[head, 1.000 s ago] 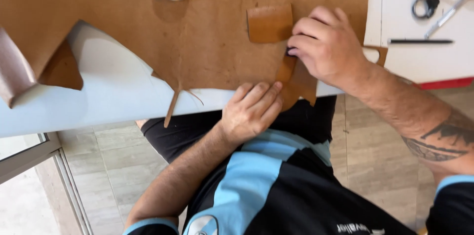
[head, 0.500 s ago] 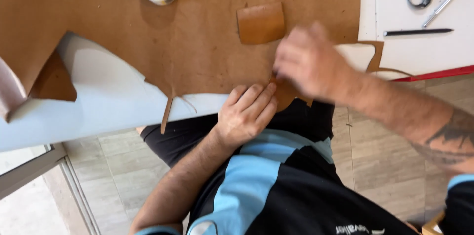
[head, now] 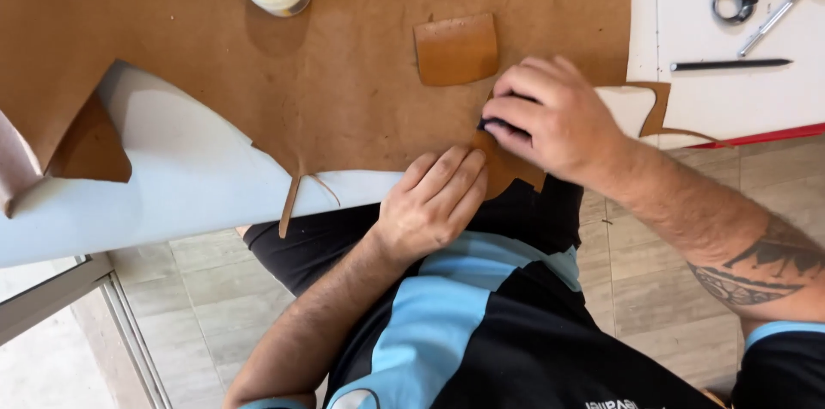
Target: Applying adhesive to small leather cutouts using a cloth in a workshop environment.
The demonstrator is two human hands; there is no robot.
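The right hand (head: pixel 554 121) has shifted back onto the leather (head: pixel 344 74), pinching a small dark tool (head: pixel 494 125); the left hand (head: pixel 434 203) stays flat, pressing the hide's edge.

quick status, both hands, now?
Left hand: open, fingers flat, pressing the brown leather sheet at the table edge.
Right hand: closed around a small dark tool, on the leather.
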